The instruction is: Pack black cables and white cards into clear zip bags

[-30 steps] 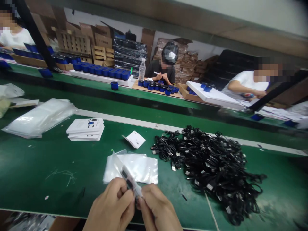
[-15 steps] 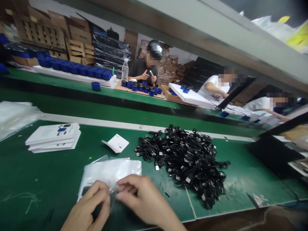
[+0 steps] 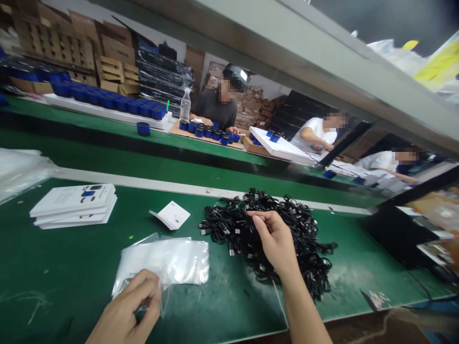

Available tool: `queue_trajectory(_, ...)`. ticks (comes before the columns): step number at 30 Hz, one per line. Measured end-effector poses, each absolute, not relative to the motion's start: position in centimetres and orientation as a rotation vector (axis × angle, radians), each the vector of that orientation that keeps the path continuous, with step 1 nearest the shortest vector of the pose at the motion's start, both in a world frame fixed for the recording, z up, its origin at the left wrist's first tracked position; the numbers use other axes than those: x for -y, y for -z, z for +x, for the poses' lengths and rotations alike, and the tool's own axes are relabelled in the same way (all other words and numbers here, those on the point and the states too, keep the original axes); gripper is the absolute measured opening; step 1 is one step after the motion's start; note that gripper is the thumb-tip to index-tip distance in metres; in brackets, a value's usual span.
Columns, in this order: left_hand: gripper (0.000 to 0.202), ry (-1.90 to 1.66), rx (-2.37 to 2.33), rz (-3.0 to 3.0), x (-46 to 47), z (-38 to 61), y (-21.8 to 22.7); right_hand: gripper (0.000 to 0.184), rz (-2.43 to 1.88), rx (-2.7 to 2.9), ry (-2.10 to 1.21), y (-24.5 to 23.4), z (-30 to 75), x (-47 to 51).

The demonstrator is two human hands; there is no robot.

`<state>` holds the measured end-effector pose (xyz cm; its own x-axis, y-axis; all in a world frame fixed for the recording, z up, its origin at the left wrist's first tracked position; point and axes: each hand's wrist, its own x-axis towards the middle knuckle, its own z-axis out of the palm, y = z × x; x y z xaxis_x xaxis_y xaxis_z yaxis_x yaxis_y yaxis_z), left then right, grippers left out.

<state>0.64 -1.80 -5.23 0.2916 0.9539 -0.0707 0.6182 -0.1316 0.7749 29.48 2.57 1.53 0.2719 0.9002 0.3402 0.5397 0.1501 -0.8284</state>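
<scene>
My left hand (image 3: 131, 303) is closed, pinching the edge of a clear plastic bag (image 3: 164, 298) at the lower left. Beneath and beyond it lie more clear plastic bags (image 3: 188, 260), flat on the green table. My right hand (image 3: 276, 236) reaches over a heap of black USB cables (image 3: 304, 234), thumb and forefinger pinched on a black cable at the heap's upper left part. The hand and forearm hide part of the heap. A folded white leaflet (image 3: 174, 215) stands partly open beyond the bags.
A stack of white printed leaflets (image 3: 75, 205) lies at left, near more plastic bags (image 3: 21, 169). A raised ledge behind carries blue-and-black round containers (image 3: 143, 128) and a water bottle (image 3: 185, 106). Several people work beyond it. An overhead shelf (image 3: 287, 57) crosses the view.
My right hand has left the plastic bag and moved right and away from me to the cable heap. My left hand has stayed on the bag.
</scene>
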Motion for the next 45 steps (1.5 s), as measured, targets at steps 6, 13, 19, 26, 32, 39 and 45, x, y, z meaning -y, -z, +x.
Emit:
queue_trajectory(6,0.024,-0.521,-1.368,1.939,1.6,0.5,4.7,0.021,-1.345,1.297,-0.915,-1.0,27.3,-1.2)
queue_trajectory(13,0.026,-0.567,-1.368,2.004,1.9,0.9,3.5,0.019,-1.055,0.965,-1.547,0.9,22.5,2.9)
queue_trajectory(19,0.024,-0.612,-1.430,2.070,2.3,0.6,3.4,0.035,-1.260,0.871,-1.576,1.8,20.1,3.9)
queue_trajectory(26,0.017,-0.869,-1.536,2.328,3.6,0.3,4.5,0.032,-1.162,0.732,-1.553,3.0,18.8,3.6)
queue_trajectory(32,0.016,-0.954,-1.495,2.330,4.3,1.4,3.7,0.008,-1.150,0.939,-1.306,3.8,17.4,3.9)
queue_trajectory(39,0.018,-1.101,-1.437,2.248,5.2,3.0,3.1,0.018,-1.224,1.625,-0.164,5.1,15.6,5.1)
queue_trajectory(45,0.014,-1.002,-1.432,2.403,4.9,3.0,2.7,0.017,-1.293,1.436,-0.805,5.2,15.8,4.3)
